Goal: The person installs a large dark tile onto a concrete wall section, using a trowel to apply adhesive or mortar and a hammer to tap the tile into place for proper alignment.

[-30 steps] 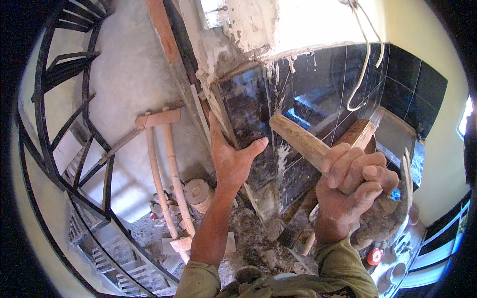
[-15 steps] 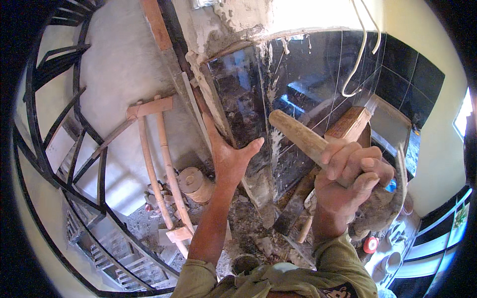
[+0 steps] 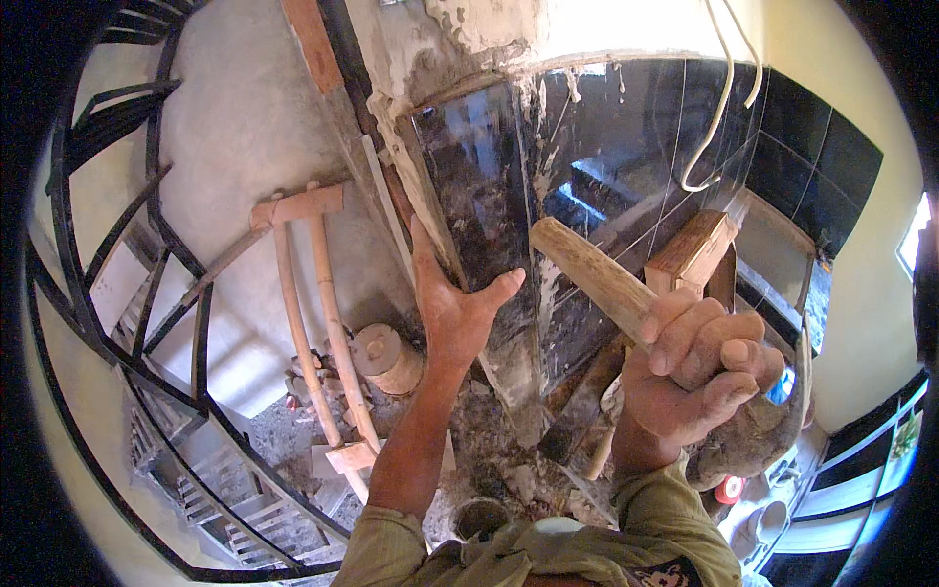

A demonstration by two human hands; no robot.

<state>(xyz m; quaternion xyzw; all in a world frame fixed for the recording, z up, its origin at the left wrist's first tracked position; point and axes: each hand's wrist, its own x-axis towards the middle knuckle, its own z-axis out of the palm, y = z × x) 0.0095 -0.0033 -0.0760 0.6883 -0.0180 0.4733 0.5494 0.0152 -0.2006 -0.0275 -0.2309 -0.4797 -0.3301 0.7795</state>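
My left hand rests at the left edge of a glossy black tile on a wall corner. Its thumb points right across the tile face, and its fingers stretch up along the edge, partly hidden. Wrapped round a thick, worn wooden handle is my right hand. The handle's blunt end points up and left, apart from the tiles; whatever is at its other end cannot be made out. Wet-looking mortar lines the tile's left edge, beside a long straight strip.
Two wooden poles lean on the left wall near a round container. A black metal railing curves along the left. A wooden block sits beyond my right hand. White cables hang over the tiled wall. Rubble covers the floor.
The whole view has shifted slightly. My right hand and the wooden handle sit a little lower and to the right in the picture. My left hand keeps its place on the tile edge.
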